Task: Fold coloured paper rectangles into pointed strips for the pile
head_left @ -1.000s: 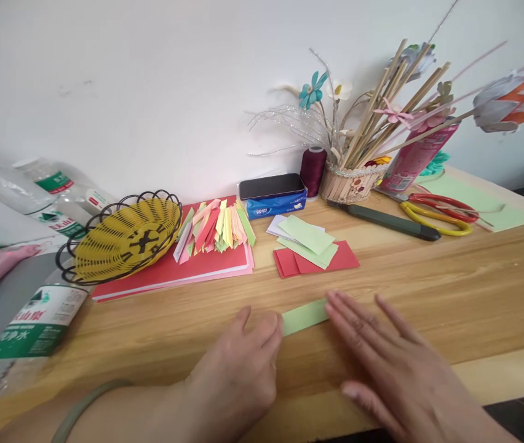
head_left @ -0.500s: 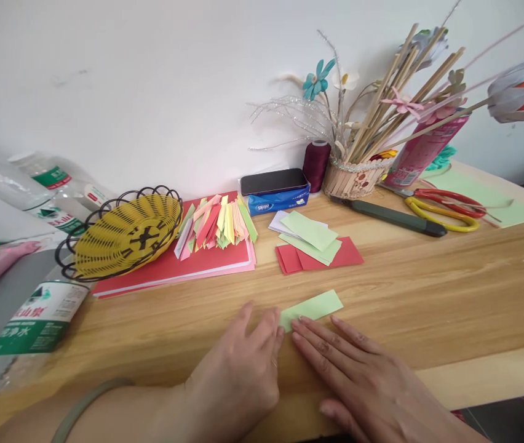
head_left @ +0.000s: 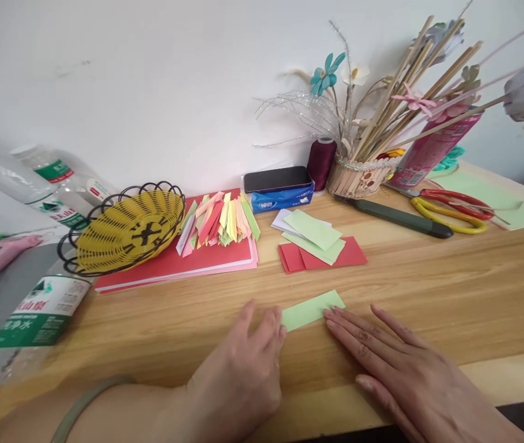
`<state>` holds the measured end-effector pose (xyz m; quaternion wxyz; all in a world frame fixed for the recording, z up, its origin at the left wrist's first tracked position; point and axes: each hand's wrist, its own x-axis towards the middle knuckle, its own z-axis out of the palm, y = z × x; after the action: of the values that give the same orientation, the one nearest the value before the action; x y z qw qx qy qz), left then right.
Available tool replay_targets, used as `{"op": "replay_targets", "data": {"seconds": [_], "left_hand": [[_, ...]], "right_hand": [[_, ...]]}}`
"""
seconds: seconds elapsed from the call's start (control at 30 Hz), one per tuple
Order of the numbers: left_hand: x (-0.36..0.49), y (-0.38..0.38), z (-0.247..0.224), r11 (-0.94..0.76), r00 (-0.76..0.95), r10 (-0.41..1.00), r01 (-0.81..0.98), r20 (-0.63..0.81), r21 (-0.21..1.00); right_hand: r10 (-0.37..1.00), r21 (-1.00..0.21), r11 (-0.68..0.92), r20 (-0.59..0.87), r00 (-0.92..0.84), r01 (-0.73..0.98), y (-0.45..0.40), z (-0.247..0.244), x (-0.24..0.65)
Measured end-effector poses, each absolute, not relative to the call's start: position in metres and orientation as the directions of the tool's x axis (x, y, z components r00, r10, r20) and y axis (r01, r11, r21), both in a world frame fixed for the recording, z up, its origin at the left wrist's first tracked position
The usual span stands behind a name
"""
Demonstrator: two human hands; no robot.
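A pale green paper strip lies slantwise on the wooden table in front of me. At its left end is my left hand, with bent thumb and fingers closed on the paper; the very tips are partly hidden. My right hand rests flat, fingers stretched out, its fingertips touching the lower edge near the strip's right end. Behind the strip, green paper slips overlap red paper slips, with a whitish slip under the green ones.
Folded paper pieces lie on red sheets beside a yellow woven basket. Plastic bottles are at left. Toward the back stand a phone on a blue pack, a thread spool, a green-handled tool and scissors.
My right hand has slid rightward along the green paper strip toward its right end, uncovering more of it. My left hand stays at the left end. The view has shifted slightly.
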<state>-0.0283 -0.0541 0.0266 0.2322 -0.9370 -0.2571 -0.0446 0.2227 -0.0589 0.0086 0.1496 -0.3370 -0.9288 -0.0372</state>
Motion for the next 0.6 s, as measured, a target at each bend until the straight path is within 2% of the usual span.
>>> {"op": "replay_targets", "data": {"seconds": [0.27, 0.6], "left_hand": [[-0.027, -0.055, 0.025, -0.767, 0.865, 0.442, 0.502, 0.237, -0.400], [-0.017, -0.029, 0.019, -0.807, 0.801, 0.450, 0.554, 0.395, -0.205]], "right_hand": [[0.618, 0.145, 0.717, 0.320, -0.718, 0.682, -0.054, 0.005, 0.242], [0.516, 0.118, 0.791, 0.396, -0.759, 0.600, -0.028, 0.017, 0.219]]}}
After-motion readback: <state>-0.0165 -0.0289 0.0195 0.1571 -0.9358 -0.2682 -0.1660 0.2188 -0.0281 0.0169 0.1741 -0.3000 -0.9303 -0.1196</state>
